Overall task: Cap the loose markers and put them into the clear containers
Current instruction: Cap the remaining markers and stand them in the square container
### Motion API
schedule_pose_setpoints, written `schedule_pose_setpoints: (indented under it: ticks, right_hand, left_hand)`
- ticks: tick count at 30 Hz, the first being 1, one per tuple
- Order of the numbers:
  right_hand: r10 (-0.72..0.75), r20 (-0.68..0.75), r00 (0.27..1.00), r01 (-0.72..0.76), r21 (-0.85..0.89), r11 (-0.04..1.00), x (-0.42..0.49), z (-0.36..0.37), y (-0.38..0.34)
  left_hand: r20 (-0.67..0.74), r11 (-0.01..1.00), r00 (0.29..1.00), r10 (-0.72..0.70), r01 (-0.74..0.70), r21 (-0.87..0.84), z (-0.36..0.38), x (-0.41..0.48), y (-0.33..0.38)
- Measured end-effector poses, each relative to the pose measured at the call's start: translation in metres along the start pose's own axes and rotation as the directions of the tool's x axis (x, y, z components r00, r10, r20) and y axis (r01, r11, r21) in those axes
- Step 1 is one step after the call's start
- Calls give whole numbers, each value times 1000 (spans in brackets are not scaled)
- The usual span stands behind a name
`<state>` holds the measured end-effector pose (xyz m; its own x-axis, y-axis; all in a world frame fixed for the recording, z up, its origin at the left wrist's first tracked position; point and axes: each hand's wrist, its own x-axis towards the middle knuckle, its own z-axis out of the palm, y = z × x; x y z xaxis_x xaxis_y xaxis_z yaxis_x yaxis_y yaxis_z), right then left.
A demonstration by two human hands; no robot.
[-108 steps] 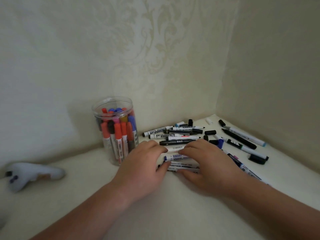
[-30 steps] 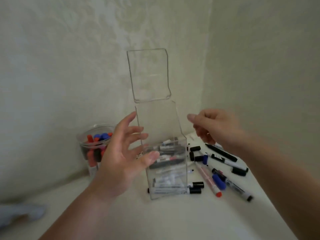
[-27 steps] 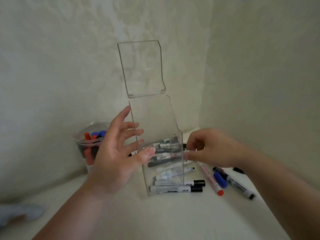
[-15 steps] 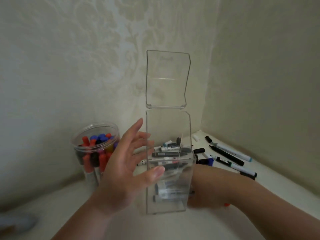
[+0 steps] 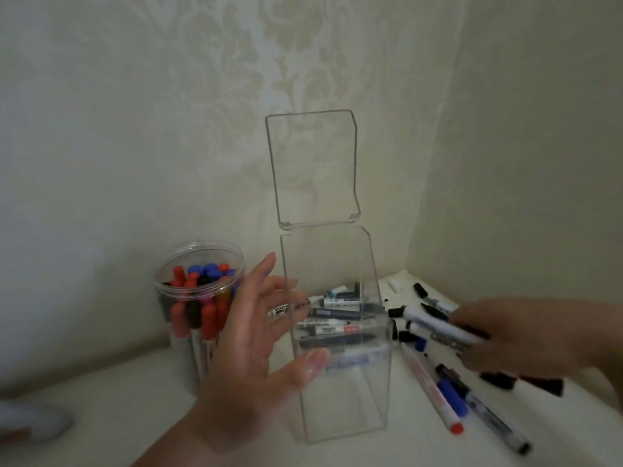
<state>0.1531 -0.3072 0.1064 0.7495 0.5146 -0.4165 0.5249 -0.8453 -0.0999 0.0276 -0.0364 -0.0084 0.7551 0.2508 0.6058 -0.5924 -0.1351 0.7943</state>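
A tall clear box [image 5: 337,406] stands upright on the white surface, its hinged lid [image 5: 313,170] flipped up. My left hand [image 5: 249,348] rests against the box's left side with straight, spread fingers and the thumb on the front wall. To the right of the box, my right hand [image 5: 526,338] grips a white marker with a black cap [image 5: 435,326], blurred by motion. Several markers [image 5: 330,311] show through the box's walls; whether any lie inside I cannot tell. A round clear jar [image 5: 199,298] on the left holds upright red, blue and black capped markers.
Loose markers lie right of the box: a red-tipped one [image 5: 431,389], a blue-capped one [image 5: 451,396] and a black-ended one [image 5: 495,426], with loose black caps [image 5: 396,312] further back. Walls meet in a corner close behind. A white object [image 5: 30,423] lies at the lower left.
The clear box now stands where the marker pile lay. My right hand came out from behind the box to the right with a marker in it. My left hand stays on the box.
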Motion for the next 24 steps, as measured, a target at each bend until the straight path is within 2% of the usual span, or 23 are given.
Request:
schedule_pose_setpoints:
  ticks: [2, 3, 4, 5, 7, 8, 9, 11, 12, 13, 15, 19, 21, 24]
  right_hand:
    - [-19, -203, 979, 79, 292, 953, -13, -16, 12]
    - [-8, -319, 948, 157, 446, 881, -20, -22, 10]
    - [22, -436, 900, 266, 587, 764, -23, -26, 9]
    - [47, -557, 830, 427, 686, 589, -23, -29, 3]
    - [115, -759, 641, 718, 646, 259, -25, -32, -23]
    - [166, -816, 554, 795, 577, 185, -27, -31, -38]
    - [199, -846, 495, 827, 529, 191, -29, -29, -56]
    - [195, -880, 434, 798, 476, 369, -29, -17, -83]
    - [152, -892, 427, 759, 444, 476, -28, -11, -93]
    - [101, -888, 449, 713, 424, 558, -26, -4, -102]
    - [33, -837, 546, 643, 444, 624, -19, 6, -112]
    - [13, -728, 685, 446, 434, 783, -5, 16, -111]
    - [12, -664, 747, 403, 468, 786, -2, 17, -111]
    - [22, -626, 780, 360, 477, 802, 1, 17, -109]
  left_hand:
    - [24, 999, 999, -39, 39, 10, 7, -5, -5]
    - [39, 998, 998, -53, 52, 25, 11, -7, -7]
    - [54, 997, 997, -63, 60, 43, 14, -9, -9]
    - [69, 996, 995, -70, 65, 60, 16, -10, -9]
    - [95, 994, 993, -77, 68, 90, 19, -10, -9]
    - [107, 992, 991, -79, 68, 105, 21, -10, -8]
    - [115, 990, 990, -80, 66, 125, 22, -10, -8]
    - [120, 984, 990, -79, 58, 169, 23, -11, -7]
    - [120, 981, 990, -77, 54, 186, 23, -12, -7]
    - [120, 978, 990, -76, 51, 204, 23, -14, -7]
    - [122, 970, 989, -81, 50, 240, 22, -15, -7]
    - [129, 962, 988, -82, 45, 269, 21, -15, -8]
    - [128, 962, 987, -94, 57, 268, 22, -15, -9]
    - [118, 963, 986, -118, 85, 254, 23, -15, -7]
